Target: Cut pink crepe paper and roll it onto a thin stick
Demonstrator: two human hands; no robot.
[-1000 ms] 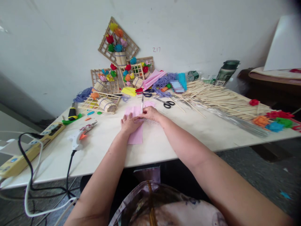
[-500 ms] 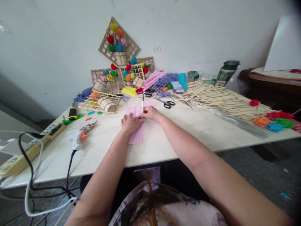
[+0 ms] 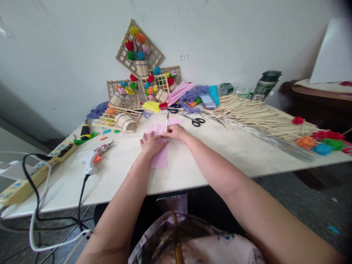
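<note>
A sheet of pink paper [image 3: 159,160] lies on the white table in front of me. My left hand [image 3: 153,143] rests on it with the fingers spread, pressing it flat. Fingers of my right hand [image 3: 176,132] close round a white pen [image 3: 167,123], which stands nearly upright over the paper's right side. The two hands almost meet at the pen's lower end. What lies under my fingertips is hidden.
A glue gun [image 3: 92,160] and power strip [image 3: 38,175] with cables are on the left. Scissors [image 3: 198,121] and many thin sticks [image 3: 247,113] spread to the right. Behind stand lattice frames [image 3: 123,93] with paper flowers; a bottle [image 3: 265,86] stands back right.
</note>
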